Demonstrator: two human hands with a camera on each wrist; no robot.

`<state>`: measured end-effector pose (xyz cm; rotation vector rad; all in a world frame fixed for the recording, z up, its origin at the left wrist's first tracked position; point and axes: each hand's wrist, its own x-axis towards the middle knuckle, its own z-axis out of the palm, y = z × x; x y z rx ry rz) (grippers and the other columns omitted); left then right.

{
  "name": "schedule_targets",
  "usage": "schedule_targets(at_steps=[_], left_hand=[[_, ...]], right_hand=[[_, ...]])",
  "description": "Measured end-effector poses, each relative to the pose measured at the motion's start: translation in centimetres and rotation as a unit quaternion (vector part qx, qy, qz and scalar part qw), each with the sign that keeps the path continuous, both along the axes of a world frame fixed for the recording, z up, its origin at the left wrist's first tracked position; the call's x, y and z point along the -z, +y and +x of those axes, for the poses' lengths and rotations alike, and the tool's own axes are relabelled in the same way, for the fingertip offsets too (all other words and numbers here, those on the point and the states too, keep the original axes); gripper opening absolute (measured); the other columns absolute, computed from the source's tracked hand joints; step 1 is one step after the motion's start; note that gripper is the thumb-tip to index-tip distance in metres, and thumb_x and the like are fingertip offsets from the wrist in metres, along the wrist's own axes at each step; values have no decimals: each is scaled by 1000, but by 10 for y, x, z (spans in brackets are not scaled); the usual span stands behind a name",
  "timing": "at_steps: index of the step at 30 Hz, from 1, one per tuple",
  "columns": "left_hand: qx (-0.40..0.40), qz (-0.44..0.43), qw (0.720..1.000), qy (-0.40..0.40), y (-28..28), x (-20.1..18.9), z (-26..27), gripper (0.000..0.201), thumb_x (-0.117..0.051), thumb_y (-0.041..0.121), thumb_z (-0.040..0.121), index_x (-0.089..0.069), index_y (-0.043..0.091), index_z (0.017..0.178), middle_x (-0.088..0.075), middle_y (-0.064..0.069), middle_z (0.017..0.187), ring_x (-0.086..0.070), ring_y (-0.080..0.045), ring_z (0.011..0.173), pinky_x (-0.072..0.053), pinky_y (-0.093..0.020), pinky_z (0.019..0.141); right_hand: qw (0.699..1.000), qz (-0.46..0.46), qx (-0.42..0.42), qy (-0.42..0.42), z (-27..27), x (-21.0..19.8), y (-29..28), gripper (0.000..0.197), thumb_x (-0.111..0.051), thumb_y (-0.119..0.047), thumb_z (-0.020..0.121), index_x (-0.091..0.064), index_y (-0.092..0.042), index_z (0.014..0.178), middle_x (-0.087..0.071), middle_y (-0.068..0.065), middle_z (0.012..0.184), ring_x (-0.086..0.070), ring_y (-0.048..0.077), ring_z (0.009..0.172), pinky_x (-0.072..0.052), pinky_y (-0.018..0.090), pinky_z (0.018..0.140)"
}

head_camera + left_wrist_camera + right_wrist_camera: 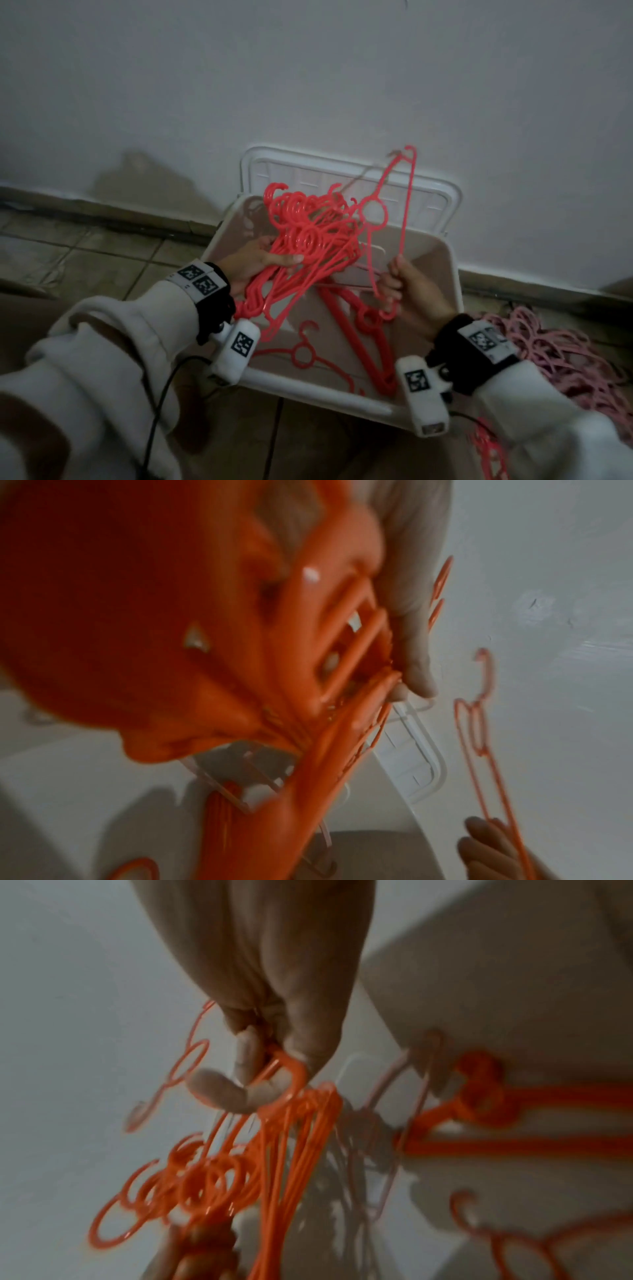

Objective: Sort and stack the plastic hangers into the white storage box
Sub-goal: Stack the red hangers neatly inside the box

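Observation:
My left hand (pixel 260 262) grips a thick bunch of red plastic hangers (pixel 308 236) above the white storage box (pixel 329 399); close up, the bunch (pixel 308 696) fills the left wrist view. My right hand (pixel 407 287) pinches one corner of a single red hanger (pixel 394 205) that stands up above the box, hook uppermost; its fingers (pixel 260 1074) curl round that corner (pixel 291 1074). Inside the box lie a thick red hanger (pixel 370 339) and a thinner one (pixel 305 353). A pale pink hanger (pixel 346 286) lies between them.
The box lid (pixel 349 181) leans against the white wall (pixel 308 68) behind the box. A heap of pink hangers (pixel 555 356) lies on the tiled floor at right. More red hangers (pixel 489 452) lie near my right sleeve. A black cable (pixel 161 394) runs from my left wrist.

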<state>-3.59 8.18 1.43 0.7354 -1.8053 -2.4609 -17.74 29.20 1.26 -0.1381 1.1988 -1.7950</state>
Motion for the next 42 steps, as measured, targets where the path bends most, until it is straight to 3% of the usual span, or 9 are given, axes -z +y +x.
schedule_targets(at_steps=[7, 10, 17, 21, 25, 28, 32, 35, 42], left_hand=[[-10, 52, 999, 13, 1, 6, -7, 48, -79, 16, 64, -59, 5, 107, -67, -11, 86, -68, -17, 71, -58, -29, 69], [-26, 43, 998, 25, 2, 12, -8, 53, -76, 8, 70, -56, 5, 118, -69, -14, 101, -69, -22, 82, -57, -32, 74], [-11, 24, 1000, 17, 5, 9, -9, 48, -69, 1, 67, -56, 8, 113, -68, -7, 93, -69, -14, 77, -56, -26, 71], [18, 24, 1000, 3, 4, 5, -9, 46, -67, -5, 73, -55, -1, 117, -64, -16, 101, -65, -23, 86, -57, -28, 79], [46, 31, 998, 11, 9, 3, -8, 56, -71, 3, 65, -53, 0, 119, -58, -22, 102, -63, -25, 83, -56, -29, 76], [70, 39, 996, 24, 12, 0, -9, 51, -67, 2, 67, -52, 3, 116, -56, -21, 101, -65, -19, 76, -56, -26, 71], [104, 14, 994, 27, 14, -4, -8, 61, -72, 2, 67, -48, -2, 123, -57, -23, 115, -58, -31, 102, -55, -30, 85], [115, -63, 991, 30, 17, -4, -10, 64, -79, 5, 64, -51, 12, 122, -67, 0, 108, -64, -10, 99, -52, -25, 86], [105, -209, 972, 8, 38, -2, -15, 35, -77, 14, 73, -65, 14, 105, -71, 1, 98, -67, -7, 90, -51, -18, 82]], right_hand=[[991, 48, -62, -105, 53, 26, -55, 41, -35, -32, 93, -40, -18, 55, -34, -4, 45, -37, 8, 38, -41, 16, 42], [980, 170, -106, -13, 65, 26, -65, 37, -32, -25, 98, -45, -16, 64, -46, 2, 59, -44, 14, 53, -39, 25, 58], [936, 252, -211, 124, 53, 14, -63, 24, -39, -21, 99, -49, -9, 80, -58, 7, 67, -63, 10, 43, -48, 17, 45], [910, 298, -243, 153, 44, 14, -60, 12, -55, -21, 90, -59, -10, 88, -62, 2, 69, -61, 13, 60, -50, 27, 60], [964, 211, -161, -1, 29, 11, -58, 14, -53, -17, 81, -63, -13, 73, -59, 5, 68, -54, 16, 65, -47, 39, 75], [988, 117, -88, -54, 23, 14, -62, 23, -67, -17, 51, -66, -8, 73, -44, 13, 65, -39, 21, 61, -43, 32, 63], [994, 25, -42, -98, 26, 13, -65, 49, -53, -10, 59, -55, 1, 107, -51, 23, 91, -54, 30, 71, -57, 35, 67], [993, -33, -35, -108, 26, 17, -67, 46, -54, -8, 48, -61, 5, 91, -58, 22, 87, -60, 31, 68, -57, 39, 63], [979, -163, -8, -124, 25, 31, -67, 51, -68, -14, 31, -72, -2, 81, -68, 17, 87, -66, 30, 82, -54, 41, 81]])
